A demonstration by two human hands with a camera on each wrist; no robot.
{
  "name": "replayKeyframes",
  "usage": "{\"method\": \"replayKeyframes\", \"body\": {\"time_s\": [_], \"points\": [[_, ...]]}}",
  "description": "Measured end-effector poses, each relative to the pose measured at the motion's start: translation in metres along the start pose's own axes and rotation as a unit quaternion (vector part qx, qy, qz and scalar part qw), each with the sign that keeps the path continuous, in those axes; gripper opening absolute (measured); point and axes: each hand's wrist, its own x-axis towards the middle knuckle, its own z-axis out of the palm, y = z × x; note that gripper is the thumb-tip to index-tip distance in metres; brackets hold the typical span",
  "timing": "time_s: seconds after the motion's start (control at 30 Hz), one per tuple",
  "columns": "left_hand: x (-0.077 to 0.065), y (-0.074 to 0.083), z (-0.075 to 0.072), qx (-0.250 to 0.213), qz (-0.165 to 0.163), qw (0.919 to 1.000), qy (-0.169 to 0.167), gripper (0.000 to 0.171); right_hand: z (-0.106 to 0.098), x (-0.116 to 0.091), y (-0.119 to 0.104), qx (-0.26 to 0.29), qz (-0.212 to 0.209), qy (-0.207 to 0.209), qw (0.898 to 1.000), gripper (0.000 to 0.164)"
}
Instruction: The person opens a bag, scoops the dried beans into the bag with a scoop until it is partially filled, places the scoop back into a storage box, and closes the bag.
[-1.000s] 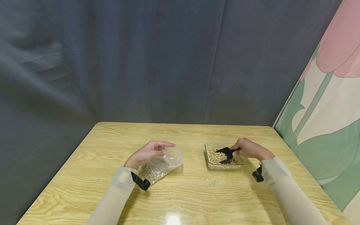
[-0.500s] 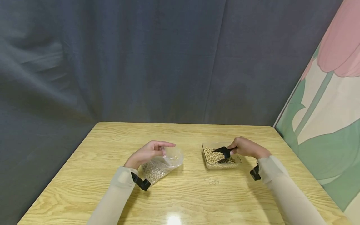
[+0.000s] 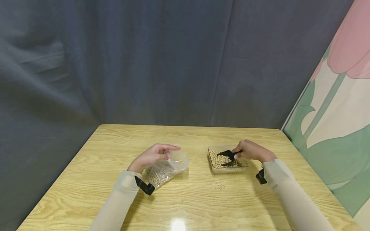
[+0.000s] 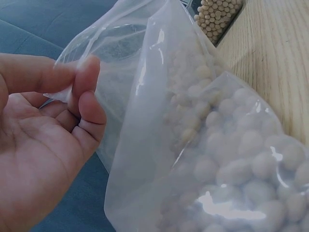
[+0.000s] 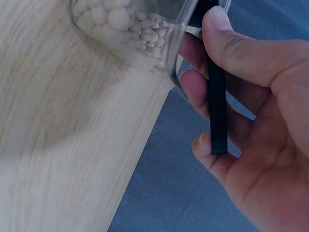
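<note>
My left hand (image 3: 148,158) pinches the edge of a clear plastic bag (image 3: 162,173) at its mouth. Pale round beans (image 4: 256,159) fill the bag's lower part, and its mouth gapes toward the right. On the right, my right hand (image 3: 254,150) grips the handle (image 5: 218,106) of a black scoop (image 3: 228,155), thumb on one side and fingers on the other. The scoop's blade lies among beans (image 3: 216,158) in a clear rectangular container (image 3: 228,171). Part of the blade is sunk in the beans, hidden from view.
Both things rest on a wood-grain table (image 3: 185,205). Small thin marks or bits (image 3: 218,186) lie in front of the container. A dark curtain (image 3: 173,64) hangs behind the table, and a flower-patterned panel (image 3: 341,128) stands at the right.
The container, the scoop and my right hand have shifted slightly left. The left hand and the bag have stayed in place.
</note>
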Motion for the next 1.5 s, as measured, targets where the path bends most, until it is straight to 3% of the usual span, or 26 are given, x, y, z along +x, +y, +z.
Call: {"method": "replayKeyframes", "body": {"time_s": [0.43,0.67,1.07,1.3,1.5], "points": [[0.001,0.000,0.000,-0.015,-0.005,0.9999,-0.002,0.040,0.008,0.002,0.002,0.019,0.012,0.008,1.000,0.030],[0.002,0.000,0.000,-0.011,-0.005,0.9999,0.000,0.040,0.010,0.003,0.003,0.035,-0.016,0.007,0.999,0.030],[0.002,-0.001,0.002,-0.016,-0.012,0.9998,-0.001,0.040,0.014,0.004,0.007,0.049,-0.023,-0.006,0.999,0.029],[0.001,-0.001,0.002,-0.014,-0.010,0.9998,-0.002,0.039,0.014,0.006,0.010,0.044,-0.003,-0.027,0.999,0.031],[0.002,0.000,0.002,-0.013,-0.007,0.9999,-0.003,0.039,0.015,0.006,0.011,0.053,0.003,-0.021,0.998,0.030]]}}
